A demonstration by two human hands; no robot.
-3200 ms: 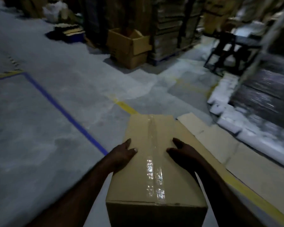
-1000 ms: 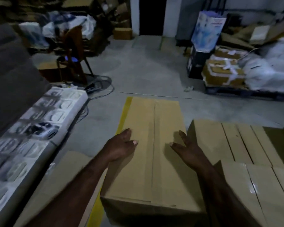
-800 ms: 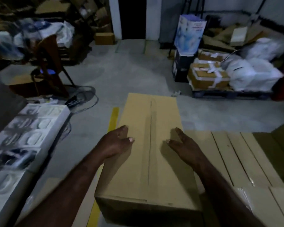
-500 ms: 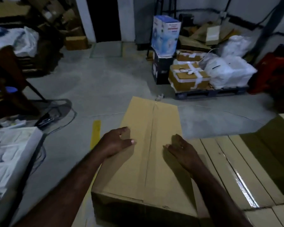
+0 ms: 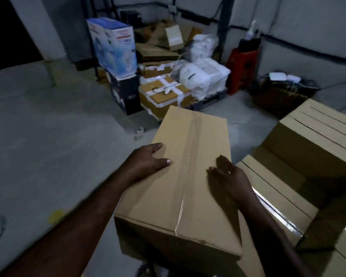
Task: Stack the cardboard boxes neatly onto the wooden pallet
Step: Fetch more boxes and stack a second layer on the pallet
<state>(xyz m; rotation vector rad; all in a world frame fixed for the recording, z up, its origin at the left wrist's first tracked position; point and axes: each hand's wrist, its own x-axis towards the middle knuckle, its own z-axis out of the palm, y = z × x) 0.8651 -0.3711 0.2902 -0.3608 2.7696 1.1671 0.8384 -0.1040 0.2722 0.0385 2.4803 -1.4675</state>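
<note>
I note the cardboard box held lengthwise before me, clear of the concrete floor, taped seam uppermost. My left hand clasps its left top edge and my right hand its right edge, thumbs lying on top. Stacked boxes stand just to its right. Taped parcels lie beyond.

Forearms, left hand and right hand are bare
</note>
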